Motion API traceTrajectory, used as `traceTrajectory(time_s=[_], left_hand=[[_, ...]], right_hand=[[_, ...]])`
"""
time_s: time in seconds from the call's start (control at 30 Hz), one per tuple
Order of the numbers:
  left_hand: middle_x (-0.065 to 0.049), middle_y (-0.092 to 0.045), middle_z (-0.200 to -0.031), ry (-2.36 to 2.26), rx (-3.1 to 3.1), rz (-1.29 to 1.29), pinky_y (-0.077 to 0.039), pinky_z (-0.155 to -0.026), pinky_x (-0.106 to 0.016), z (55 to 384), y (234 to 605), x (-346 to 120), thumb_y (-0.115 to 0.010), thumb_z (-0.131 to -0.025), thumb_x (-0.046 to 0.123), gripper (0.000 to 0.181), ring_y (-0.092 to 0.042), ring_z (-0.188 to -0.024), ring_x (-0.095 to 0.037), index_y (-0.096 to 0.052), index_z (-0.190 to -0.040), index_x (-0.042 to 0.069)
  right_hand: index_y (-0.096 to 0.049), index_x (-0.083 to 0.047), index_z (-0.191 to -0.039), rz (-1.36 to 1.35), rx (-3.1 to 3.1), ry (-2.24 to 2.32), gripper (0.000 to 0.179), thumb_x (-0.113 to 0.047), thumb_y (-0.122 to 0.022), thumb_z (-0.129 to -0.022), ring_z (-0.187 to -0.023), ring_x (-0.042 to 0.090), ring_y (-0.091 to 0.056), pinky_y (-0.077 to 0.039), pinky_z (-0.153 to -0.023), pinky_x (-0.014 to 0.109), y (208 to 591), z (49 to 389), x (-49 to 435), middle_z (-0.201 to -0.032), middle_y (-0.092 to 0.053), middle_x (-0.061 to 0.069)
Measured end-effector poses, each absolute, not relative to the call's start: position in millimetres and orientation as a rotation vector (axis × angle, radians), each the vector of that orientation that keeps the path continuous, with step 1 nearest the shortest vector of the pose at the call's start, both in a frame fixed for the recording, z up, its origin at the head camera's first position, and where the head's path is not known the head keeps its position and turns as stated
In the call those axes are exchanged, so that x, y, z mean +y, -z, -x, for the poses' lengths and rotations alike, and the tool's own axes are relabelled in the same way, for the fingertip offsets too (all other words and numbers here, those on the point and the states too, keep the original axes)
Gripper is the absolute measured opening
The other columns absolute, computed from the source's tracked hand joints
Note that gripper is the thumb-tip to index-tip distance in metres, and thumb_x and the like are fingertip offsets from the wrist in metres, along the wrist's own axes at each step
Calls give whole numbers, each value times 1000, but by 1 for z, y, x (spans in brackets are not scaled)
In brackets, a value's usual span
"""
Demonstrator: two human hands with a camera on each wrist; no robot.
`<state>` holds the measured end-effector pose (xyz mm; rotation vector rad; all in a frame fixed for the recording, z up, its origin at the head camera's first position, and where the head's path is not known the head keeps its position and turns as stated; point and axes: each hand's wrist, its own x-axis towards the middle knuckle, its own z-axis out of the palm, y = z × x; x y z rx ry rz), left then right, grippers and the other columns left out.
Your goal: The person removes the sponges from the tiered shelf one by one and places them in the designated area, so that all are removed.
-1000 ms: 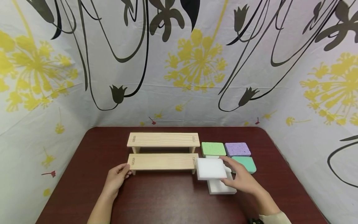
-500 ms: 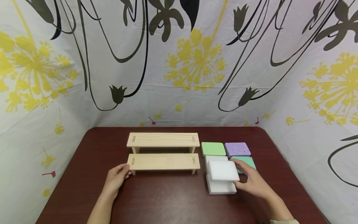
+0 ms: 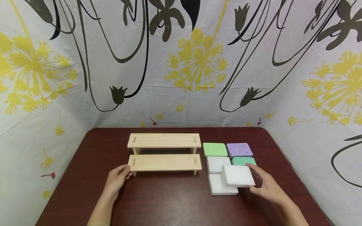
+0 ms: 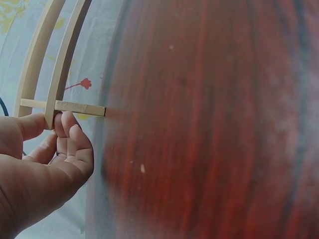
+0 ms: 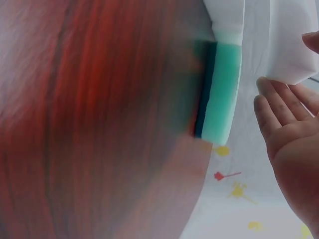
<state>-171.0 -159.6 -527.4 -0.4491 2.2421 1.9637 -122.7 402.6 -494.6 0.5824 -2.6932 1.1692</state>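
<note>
My left hand (image 3: pixel 117 179) pinches the front left corner of the lower step of a two-tier wooden stand (image 3: pixel 164 162). In the left wrist view the thumb and fingertips grip the end of its pale board (image 4: pixel 61 69). My right hand (image 3: pixel 268 185) holds a white sponge (image 3: pixel 238 175) by its right end, raised above the table. From the head, this sponge overlaps a second white sponge (image 3: pixel 220 185) and part of a teal sponge (image 3: pixel 243 161). Another white sponge (image 3: pixel 218 164) lies just behind. The right wrist view catches the held block (image 5: pixel 294 40) above the fingertips.
A light green sponge (image 3: pixel 215 149) and a purple sponge (image 3: pixel 239 150) lie side by side at the back right, beside the stand's upper step (image 3: pixel 164 140). The dark red wooden table (image 3: pixel 167 201) meets a patterned cloth (image 3: pixel 181 62) at the back and sides.
My right hand has carried the white sponge rightward, away from the stand's right end and over towards the teal sponge. My left hand has stayed at the stand's left corner.
</note>
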Motion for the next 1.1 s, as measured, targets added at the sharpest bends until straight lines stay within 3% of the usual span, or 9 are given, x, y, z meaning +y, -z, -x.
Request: traceTrajectory(time_s=[0.6, 0.87, 0.97, 1.1], left_hand=[[-11, -70, -106, -1949, 2255, 444, -55, -76, -21, 168, 526, -160, -55, -106, 17, 44, -64, -88, -9, -51, -139, -13], [-8, -71, -99, -1980, 2233, 449, -55, -74, -20, 168, 529, -161, -57, -105, 15, 45, -64, -85, -8, -51, -138, -15], [-7, -71, -100, -1976, 2232, 453, -55, -74, -20, 168, 529, -162, -56, -106, 16, 45, -64, -85, -7, -50, -138, -15], [-7, -71, -100, -1960, 2244, 455, -55, -74, -20, 166, 528, -162, -56, -106, 17, 46, -63, -84, -6, -50, -138, -15]], right_hand=[[-46, 10, -142, -387, -2762, -1070, 83, 12, -80, -66, -113, -17, -45, -37, -89, 0, 504, 103, 447, -127, -58, 29], [-41, 9, -146, -249, -2926, -1046, 85, 5, -81, -71, -111, -11, -49, -46, -81, 9, 507, 100, 450, -133, -55, 34], [-41, 11, -146, -266, -2925, -1034, 86, 5, -82, -71, -113, -8, -51, -43, -85, 6, 509, 101, 450, -133, -56, 34], [-41, 14, -143, -367, -2821, -1038, 82, 7, -81, -72, -117, -15, -45, -34, -91, 0, 510, 103, 449, -129, -57, 35]])
